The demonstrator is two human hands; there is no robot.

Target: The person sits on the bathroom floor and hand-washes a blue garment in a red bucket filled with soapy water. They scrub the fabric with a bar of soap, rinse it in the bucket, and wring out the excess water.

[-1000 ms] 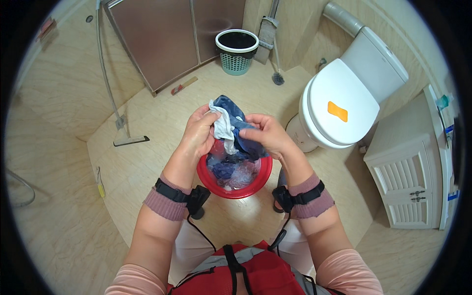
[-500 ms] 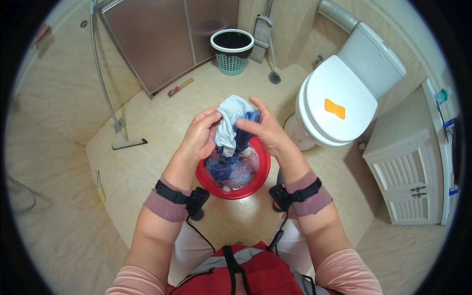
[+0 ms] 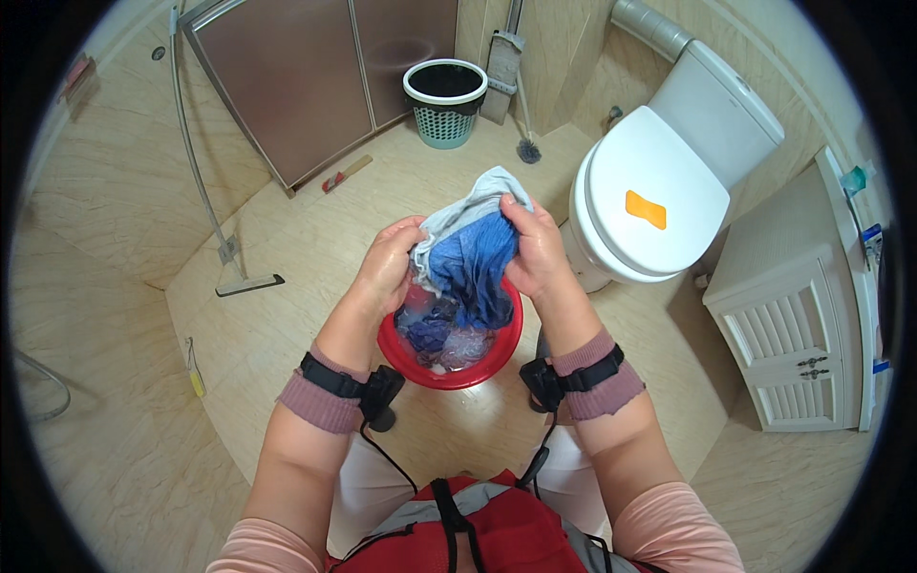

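Note:
A wet garment (image 3: 470, 250), bright blue with a pale grey-blue band along its upper edge, is stretched between my two hands above a red basin (image 3: 457, 380). My left hand (image 3: 390, 260) pinches the pale edge on one side. On the other side my right hand (image 3: 535, 246) has its fingers and thumb closed on the cloth. The garment's lower blue part hangs down to the basin and covers its far portion. Inside the basin, dark blue cloth (image 3: 432, 329) and sudsy, pale purplish cloth (image 3: 468, 346) lie in water.
A white toilet (image 3: 640, 191) with an orange sponge (image 3: 646, 209) on its lid stands to the right. A louvred white cabinet (image 3: 778, 325) is beyond it. A lined waste bin (image 3: 445, 119), a red-tipped brush (image 3: 346, 174) and a floor squeegee (image 3: 250, 285) are farther off.
The bunched garment has been spread wider, so much more of its blue part shows. My right hand has moved slightly right and now grips the cloth's edge.

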